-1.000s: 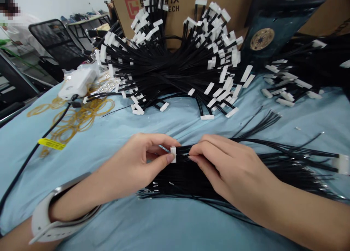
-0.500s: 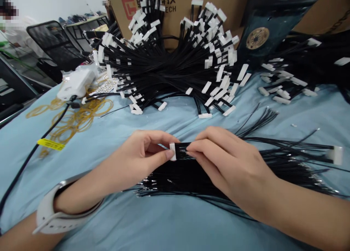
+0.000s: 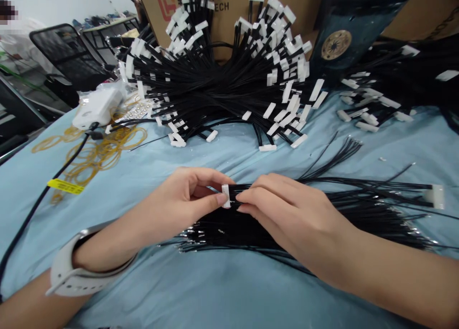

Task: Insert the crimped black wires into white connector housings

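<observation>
Far left, behind the table edge, stands a black mesh chair (image 3: 64, 56), with a shelf of small, hard-to-make-out items past it. On the blue cloth (image 3: 229, 290) covering my table, a black cable (image 3: 43, 200) with a yellow tag (image 3: 65, 186) runs down toward my arm. Beside it lie loose amber rubber bands (image 3: 96, 149), and above them sits a white power adapter (image 3: 96, 108) on a clear plastic bag (image 3: 88, 99).

A white band (image 3: 71, 271) wraps my left wrist. My left hand (image 3: 175, 200) pinches a white connector (image 3: 225, 196) between thumb and fingers, holding it upright at the end of a flat bundle of black wires (image 3: 287, 224) that lies across the cloth in front of me. My right hand (image 3: 283, 204) is closed with its fingers pressed together, pinching those wires just beside the connector, so the two hands nearly touch. The bundle's bare metal tips fan out below my hands, and another white connector (image 3: 435, 196) sits at its far right end.

Ahead, a great fan of finished wires (image 3: 222, 80) with white connectors leans against a cardboard box (image 3: 229, 23), whose inside I cannot see. To the right stand a dark panel with a gold disc (image 3: 340, 42) and a second heap of connectors (image 3: 369, 114), with a loose bunch of thin wires (image 3: 344, 152) nearer me.
</observation>
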Demonstrator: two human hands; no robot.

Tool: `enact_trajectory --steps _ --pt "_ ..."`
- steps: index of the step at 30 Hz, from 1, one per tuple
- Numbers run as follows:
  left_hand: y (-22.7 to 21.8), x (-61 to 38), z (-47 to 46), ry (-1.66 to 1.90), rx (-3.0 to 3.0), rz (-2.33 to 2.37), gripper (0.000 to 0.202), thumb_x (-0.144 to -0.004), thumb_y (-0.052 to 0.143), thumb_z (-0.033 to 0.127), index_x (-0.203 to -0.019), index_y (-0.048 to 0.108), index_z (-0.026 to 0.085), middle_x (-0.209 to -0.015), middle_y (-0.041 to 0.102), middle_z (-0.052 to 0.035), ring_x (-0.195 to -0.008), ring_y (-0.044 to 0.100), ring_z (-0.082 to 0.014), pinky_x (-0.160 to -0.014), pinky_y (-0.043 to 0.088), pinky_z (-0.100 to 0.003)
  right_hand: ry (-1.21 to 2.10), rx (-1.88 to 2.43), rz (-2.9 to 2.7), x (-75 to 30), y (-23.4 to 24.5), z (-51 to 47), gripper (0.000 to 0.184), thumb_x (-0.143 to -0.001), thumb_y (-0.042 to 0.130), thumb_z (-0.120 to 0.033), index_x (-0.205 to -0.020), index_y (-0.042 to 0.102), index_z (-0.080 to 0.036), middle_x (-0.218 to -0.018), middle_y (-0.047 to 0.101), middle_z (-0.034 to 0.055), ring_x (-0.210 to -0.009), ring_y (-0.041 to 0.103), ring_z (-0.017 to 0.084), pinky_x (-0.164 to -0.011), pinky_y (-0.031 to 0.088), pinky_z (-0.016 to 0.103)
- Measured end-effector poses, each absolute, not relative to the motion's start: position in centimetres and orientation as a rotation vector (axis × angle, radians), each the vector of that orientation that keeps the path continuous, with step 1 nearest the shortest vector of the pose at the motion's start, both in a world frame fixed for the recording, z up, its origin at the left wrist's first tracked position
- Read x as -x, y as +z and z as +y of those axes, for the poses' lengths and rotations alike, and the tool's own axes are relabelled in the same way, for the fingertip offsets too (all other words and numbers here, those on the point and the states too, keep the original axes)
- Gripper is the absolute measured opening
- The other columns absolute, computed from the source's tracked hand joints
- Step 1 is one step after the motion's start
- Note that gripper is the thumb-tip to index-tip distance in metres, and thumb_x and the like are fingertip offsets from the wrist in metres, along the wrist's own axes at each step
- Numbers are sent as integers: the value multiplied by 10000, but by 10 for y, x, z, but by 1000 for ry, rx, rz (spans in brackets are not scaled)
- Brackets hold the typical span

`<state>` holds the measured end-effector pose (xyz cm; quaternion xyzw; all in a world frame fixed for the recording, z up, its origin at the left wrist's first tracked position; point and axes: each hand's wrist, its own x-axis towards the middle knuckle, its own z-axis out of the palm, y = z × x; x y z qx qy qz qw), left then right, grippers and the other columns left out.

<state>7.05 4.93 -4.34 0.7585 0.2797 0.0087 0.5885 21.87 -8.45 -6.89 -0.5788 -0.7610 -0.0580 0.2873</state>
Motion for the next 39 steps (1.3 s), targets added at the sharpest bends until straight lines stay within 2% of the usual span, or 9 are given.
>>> enact_trajectory --steps 8,17,26,39 --pt "-41 -72 51 -18 -1777 649 262 -830 572 272 -1048 627 137 -790 661 -10 -725 564 -129 -638 429 -215 -102 1485 -1997 -223 -76 -85 191 -804 527 29 -914 557 -125 -853 547 34 -775 496 139 -708 421 259" --pt "-43 -74 53 7 -1754 649 244 -790 619 301 -988 626 159 -818 687 -23 -744 604 -161 -669 456 -250 28 1499 -1939 -222 -76 -85 176 -831 553 -16 -924 513 -160 -849 527 -12 -781 479 96 -718 395 209" --pt "-41 -73 50 34 -1739 667 212 -767 621 280 -940 631 158 -808 696 -29 -751 626 -174 -689 469 -261 -15 1482 -1911 -221 -76 -81 74 -886 507 -79 -880 534 -148 -810 550 4 -752 488 102 -683 425 219" --pt "-46 -72 54 66 -1665 655 209 -738 657 248 -933 680 175 -757 726 -7 -714 657 -159 -664 476 -240 2 1438 -1931 -221 -77 -82 85 -895 500 -88 -880 568 -138 -826 572 24 -754 494 112 -686 449 241"
